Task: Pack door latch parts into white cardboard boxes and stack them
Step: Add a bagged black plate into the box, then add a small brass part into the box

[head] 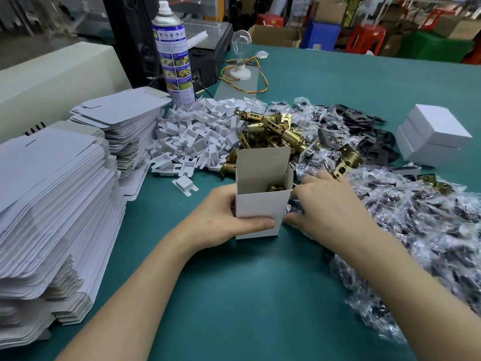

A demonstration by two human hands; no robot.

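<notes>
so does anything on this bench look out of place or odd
A clear glass light bulb in a white socket with loose coloured wires stands on a grey sheet, seemingly unrelated to packing. One white plastic insert lies apart from the heap of inserts.

Open white box [260,207] upright, top flap raised, brass latch [276,187] inside; closed boxes [434,136] stacked far right.

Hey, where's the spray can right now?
In the head view, the spray can stands upright left of centre, just behind the heap of white plastic clips and left of the light bulb.
</notes>
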